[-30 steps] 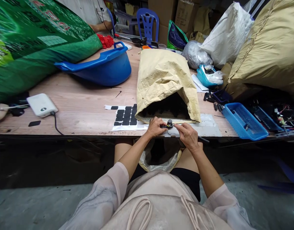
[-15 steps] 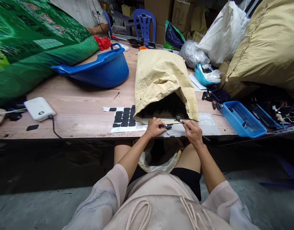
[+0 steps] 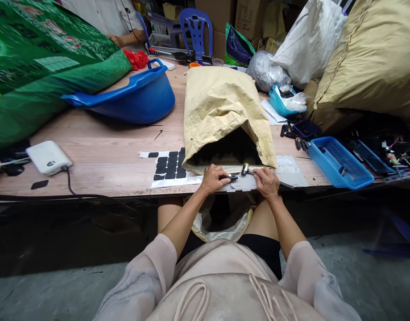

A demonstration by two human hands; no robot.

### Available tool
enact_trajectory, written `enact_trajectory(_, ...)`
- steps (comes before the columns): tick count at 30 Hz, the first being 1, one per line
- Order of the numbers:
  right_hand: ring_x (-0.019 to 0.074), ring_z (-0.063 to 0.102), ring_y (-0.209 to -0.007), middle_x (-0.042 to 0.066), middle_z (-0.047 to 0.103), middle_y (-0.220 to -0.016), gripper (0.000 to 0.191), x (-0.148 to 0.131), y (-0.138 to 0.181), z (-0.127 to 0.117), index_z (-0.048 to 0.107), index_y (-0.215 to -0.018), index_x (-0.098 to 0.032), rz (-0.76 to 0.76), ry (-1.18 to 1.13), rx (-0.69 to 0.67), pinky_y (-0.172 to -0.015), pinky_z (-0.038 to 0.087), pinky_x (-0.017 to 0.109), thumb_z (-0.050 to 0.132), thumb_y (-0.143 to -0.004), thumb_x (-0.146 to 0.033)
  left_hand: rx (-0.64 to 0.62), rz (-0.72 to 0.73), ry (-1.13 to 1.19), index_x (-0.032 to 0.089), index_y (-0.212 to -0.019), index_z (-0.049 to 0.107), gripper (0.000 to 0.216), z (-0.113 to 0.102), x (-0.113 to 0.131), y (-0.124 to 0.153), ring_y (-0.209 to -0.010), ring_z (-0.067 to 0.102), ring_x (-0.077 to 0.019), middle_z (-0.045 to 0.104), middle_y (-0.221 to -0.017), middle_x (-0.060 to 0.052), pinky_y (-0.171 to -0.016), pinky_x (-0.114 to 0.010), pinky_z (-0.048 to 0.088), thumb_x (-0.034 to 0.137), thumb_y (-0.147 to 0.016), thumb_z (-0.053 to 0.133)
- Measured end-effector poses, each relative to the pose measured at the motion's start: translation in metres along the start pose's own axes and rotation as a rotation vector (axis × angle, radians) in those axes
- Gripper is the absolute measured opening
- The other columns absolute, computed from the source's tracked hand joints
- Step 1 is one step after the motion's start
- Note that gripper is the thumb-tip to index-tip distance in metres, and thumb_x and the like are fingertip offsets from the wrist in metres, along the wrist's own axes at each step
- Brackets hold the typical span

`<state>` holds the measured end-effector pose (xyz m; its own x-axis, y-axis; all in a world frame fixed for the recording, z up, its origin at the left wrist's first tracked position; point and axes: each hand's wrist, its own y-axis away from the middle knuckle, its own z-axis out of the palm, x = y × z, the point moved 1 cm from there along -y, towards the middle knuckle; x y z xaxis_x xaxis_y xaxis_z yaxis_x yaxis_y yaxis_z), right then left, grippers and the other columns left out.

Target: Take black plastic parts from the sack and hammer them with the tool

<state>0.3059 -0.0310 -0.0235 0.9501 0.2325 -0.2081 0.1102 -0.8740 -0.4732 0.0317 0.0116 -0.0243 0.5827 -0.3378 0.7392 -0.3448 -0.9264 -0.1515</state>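
In my right hand [image 3: 267, 182] is a small hammer [image 3: 246, 170], gripped partway along its handle, with the head pointing left over the table's front edge. My left hand [image 3: 212, 179] pinches a small black plastic piece [image 3: 232, 177] just left of the hammer head. Both hands rest at a pale flat sheet [image 3: 248, 182] on the table edge. Behind them lies a tan paper sack [image 3: 221, 102], its mouth facing me, with dark pieces inside that I cannot make out singly. A white sheet with black square stickers [image 3: 171, 166] lies to the left.
A blue basin [image 3: 141, 100] and a green sack [image 3: 67, 58] stand on the left, near a white box with a cable [image 3: 49, 157]. To the right are a blue basket [image 3: 338, 162] and large sacks [image 3: 368, 58]. Another person's arm [image 3: 127, 39] shows at the far left.
The hammer head has turned and lowered slightly to the left, closer to the black piece. My left hand keeps its pinch on the piece. The whole view has shifted a little.
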Motion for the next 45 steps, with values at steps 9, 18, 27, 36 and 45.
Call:
enact_trajectory(9, 0.0242, 0.051, -0.094, 0.007, 0.065, -0.099, 0.025, -0.004, 0.001, 0.003, 0.077, -0.116, -0.028, 0.02, 0.046, -0.015, -0.084, 0.039, 0.035, 0.057, -0.1, -0.029, -0.059, 0.264, -0.102, 0.025, -0.096, 0.079, 0.016, -0.004, 0.033, 0.033, -0.104, 0.059, -0.0281, 0.073, -0.099, -0.008, -0.1, -0.046, 0.04, 0.038, -0.091, 0.072)
enact_trajectory(18, 0.0244, 0.052, -0.093, 0.007, 0.066, -0.098, 0.025, -0.008, 0.001, 0.004, 0.077, -0.114, -0.027, 0.025, 0.053, 0.009, -0.083, 0.039, 0.035, 0.057, -0.099, -0.028, -0.294, 0.178, -0.104, 0.025, -0.101, 0.073, 0.011, 0.062, 0.011, 0.124, -0.09, 0.068, -0.022, 0.07, -0.098, -0.006, -0.079, -0.033, 0.053, 0.032, -0.097, 0.064)
enact_trajectory(27, 0.024, 0.052, -0.092, 0.006, 0.067, -0.096, 0.022, -0.009, -0.001, 0.004, 0.078, -0.11, -0.026, 0.018, 0.053, 0.032, -0.083, 0.038, 0.035, 0.059, -0.098, -0.026, 0.043, 0.123, -0.128, 0.023, -0.097, 0.072, 0.021, 0.02, 0.022, 0.074, -0.086, 0.069, -0.0203, 0.073, -0.092, -0.007, -0.078, -0.03, 0.052, 0.034, -0.102, 0.055)
enact_trajectory(36, 0.0233, 0.051, -0.092, 0.006, 0.066, -0.096, 0.021, -0.011, -0.001, 0.003, 0.078, -0.11, -0.026, 0.022, 0.045, 0.021, -0.083, 0.038, 0.034, 0.06, -0.098, -0.027, 0.129, -0.504, -0.497, 0.014, -0.108, 0.078, 0.031, -0.059, 0.031, -0.039, -0.101, 0.073, -0.0355, 0.076, -0.107, -0.021, -0.082, -0.039, 0.054, 0.035, -0.095, 0.06)
enact_trajectory(45, 0.0234, 0.051, -0.091, 0.006, 0.067, -0.096, 0.021, -0.01, -0.001, 0.005, 0.077, -0.11, -0.026, 0.02, 0.05, 0.026, -0.082, 0.037, 0.034, 0.06, -0.098, -0.027, 0.042, -0.564, -0.343, 0.016, -0.077, 0.079, 0.018, -0.056, 0.031, -0.014, -0.087, 0.074, -0.0309, 0.078, -0.082, -0.015, -0.072, -0.033, 0.051, 0.031, -0.081, 0.069)
